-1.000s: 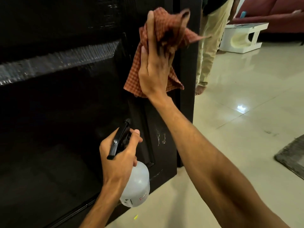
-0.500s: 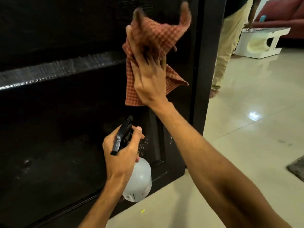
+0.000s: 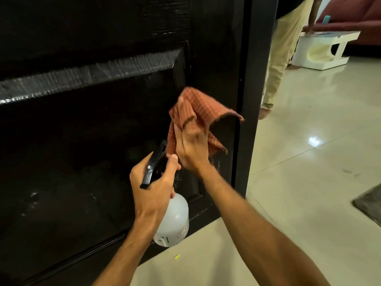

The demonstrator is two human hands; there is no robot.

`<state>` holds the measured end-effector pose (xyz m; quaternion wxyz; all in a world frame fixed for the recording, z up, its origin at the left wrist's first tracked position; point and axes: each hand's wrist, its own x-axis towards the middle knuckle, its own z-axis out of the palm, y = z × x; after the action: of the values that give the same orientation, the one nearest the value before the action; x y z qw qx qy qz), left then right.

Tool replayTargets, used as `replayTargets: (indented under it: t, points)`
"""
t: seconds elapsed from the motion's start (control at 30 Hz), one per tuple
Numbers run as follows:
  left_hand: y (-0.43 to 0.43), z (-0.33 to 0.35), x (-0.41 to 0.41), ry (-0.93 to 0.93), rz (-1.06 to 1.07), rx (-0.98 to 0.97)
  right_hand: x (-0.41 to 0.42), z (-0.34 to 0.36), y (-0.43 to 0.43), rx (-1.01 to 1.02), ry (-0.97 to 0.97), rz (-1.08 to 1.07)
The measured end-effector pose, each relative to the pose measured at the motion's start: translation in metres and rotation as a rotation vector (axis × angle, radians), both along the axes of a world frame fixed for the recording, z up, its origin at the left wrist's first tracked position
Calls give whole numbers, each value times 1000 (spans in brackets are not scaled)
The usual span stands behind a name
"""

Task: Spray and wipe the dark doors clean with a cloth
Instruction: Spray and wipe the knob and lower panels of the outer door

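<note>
A person in beige trousers (image 3: 282,58) stands barefoot at the upper right on the glossy tiled floor (image 3: 309,162). Behind them are a white low table (image 3: 321,52) and a red sofa (image 3: 350,13). A grey rug (image 3: 371,205) lies at the right edge, and a yellow scrap (image 3: 176,256) lies at the lower centre.

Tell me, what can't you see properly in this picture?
All in the head view:
- Fingertips of the right hand: buried in the folds of the cloth.
- Label on the bottle: too small to read.
- Top and left of the door: cut off by the picture edges.
- Most of the person behind: cut off by the top edge, partly hidden by the door.
- Rest of the rug: cut off by the right edge.
</note>
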<state>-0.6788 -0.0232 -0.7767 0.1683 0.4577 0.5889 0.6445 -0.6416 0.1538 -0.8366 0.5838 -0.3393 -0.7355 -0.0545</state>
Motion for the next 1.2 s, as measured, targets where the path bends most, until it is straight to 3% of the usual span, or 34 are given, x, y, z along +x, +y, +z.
replayTargets:
  t: [0.07,0.1,0.2,0.23,0.37,0.43,0.53,0.63,0.77,0.83,0.93,1.0,1.2]
  points:
    - [-1,-5,-2,6,-14,-14,12,-65,-8,-67,-115,-55]
    - [-2,-7,-3,15,-22,-23,16,-85,-11,-162,-51,8]
    - [-6,-18,-9,60,-38,-64,10,-75,-16,-548,528,119]
    - [-7,-22,-11,81,-39,-75,6,-61,-18,-586,638,147]
    - [-6,-37,-21,128,-50,-108,7,-53,-10,-445,526,174]
    - [-5,-43,-24,130,-48,-125,11,-94,-2,-563,524,191]
    - [-4,-47,-21,95,-43,-152,11,-133,-12,-760,743,187]
    - [-5,-51,-15,52,-56,-170,9,-100,-15,-630,769,159]
    - [-5,-65,-12,37,-60,-217,11,-73,5,-470,562,160]
    - [-6,-69,-12,8,-47,-226,11,-112,9,-654,672,124]
    - [-8,-70,-14,-34,-49,-240,16,-163,-1,-983,1037,120]
    - [-10,-71,-16,-26,-45,-244,20,-157,-3,-921,1014,64]
    - [-12,-81,-23,15,-29,-280,13,-75,-14,-451,602,104]
